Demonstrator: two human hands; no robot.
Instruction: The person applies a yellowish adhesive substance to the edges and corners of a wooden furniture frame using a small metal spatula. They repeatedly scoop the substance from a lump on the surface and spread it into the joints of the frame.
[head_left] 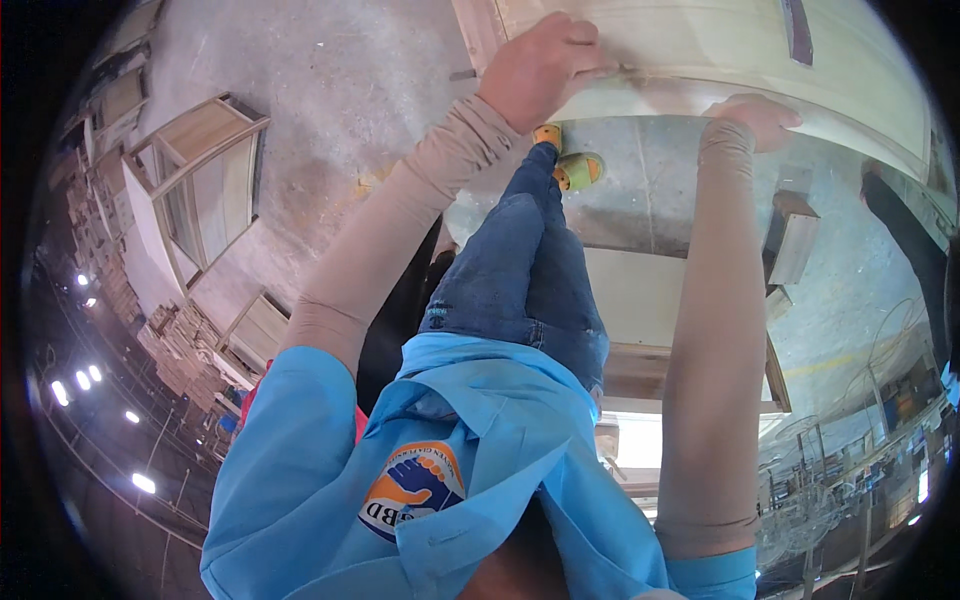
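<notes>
A large pale wooden panel [690,45] lies across the top of the view, its long edge facing me. My left hand [548,70] is at the panel's near left part, fingers curled together and pressed down near the edge; whatever they may hold is too small to make out. Farther right, my right hand [757,118] grips the panel's near edge, its fingertips partly hidden. A dark strip [797,32] lies on the panel beyond that hand. Beige sleeves cover both my forearms.
Open wooden frames [200,190] stand on the concrete floor at left, near stacked wood pieces [180,350]. A small wooden box [793,238] sits at right. Another person's dark-clothed leg [908,235] shows at the right rim. Below the panel are my sandals [578,172].
</notes>
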